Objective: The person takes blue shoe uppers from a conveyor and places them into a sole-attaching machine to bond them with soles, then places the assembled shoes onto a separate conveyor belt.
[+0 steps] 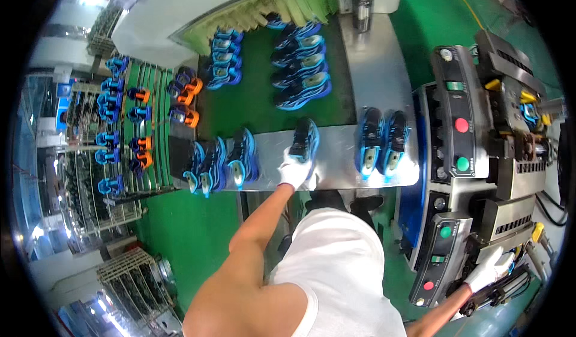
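Note:
My left hand [295, 170], in a white glove, grips the heel of a blue and black shoe [305, 139] lying on the steel table [336, 157]. My right hand [493, 268], also gloved, rests on a lever of the grey press machine [480, 157] at the lower right; whether its fingers close around the lever I cannot tell. A pair of blue shoes [383, 142] stands right of the held shoe. Three more blue shoes [221, 163] stand at its left.
A green conveyor belt [252, 97] carries several blue shoes out of a curtained tunnel. A metal cup [362, 4] stands at the far end. A rack [129, 121] at the left holds blue and orange shoes. The floor is green.

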Demonstrator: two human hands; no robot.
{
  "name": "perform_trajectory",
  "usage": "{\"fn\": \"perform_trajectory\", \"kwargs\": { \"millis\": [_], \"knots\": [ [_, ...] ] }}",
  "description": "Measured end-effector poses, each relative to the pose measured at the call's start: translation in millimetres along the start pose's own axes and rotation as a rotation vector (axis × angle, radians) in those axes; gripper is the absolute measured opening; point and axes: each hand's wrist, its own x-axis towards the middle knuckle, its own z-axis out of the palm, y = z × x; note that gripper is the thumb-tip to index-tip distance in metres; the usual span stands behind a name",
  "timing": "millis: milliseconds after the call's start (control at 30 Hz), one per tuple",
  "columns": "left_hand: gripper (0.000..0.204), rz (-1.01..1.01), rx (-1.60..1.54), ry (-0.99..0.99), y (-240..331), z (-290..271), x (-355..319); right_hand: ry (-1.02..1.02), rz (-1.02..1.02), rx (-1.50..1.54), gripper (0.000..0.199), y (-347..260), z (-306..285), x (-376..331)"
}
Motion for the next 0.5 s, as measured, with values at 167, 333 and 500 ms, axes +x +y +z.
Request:
{"fn": "perform_trajectory", "kwargs": {
  "millis": [167,333,500],
  "knots": [
    [0.082,0.145,-0.106,-0.009,-31,8,12,-0.284,-0.487,-0.591,0.085,-3,123,-155],
    [0.102,0.090,-0.006,-0.494,-8,-67,30,-0.618,-0.295,-0.890,0.103,-92,123,-122],
    [0.080,0.296,-0.133,-0.528,-31,-120,39,-0.877,-0.282,0.096,0.076,-227,138,-175]
  ]
}}
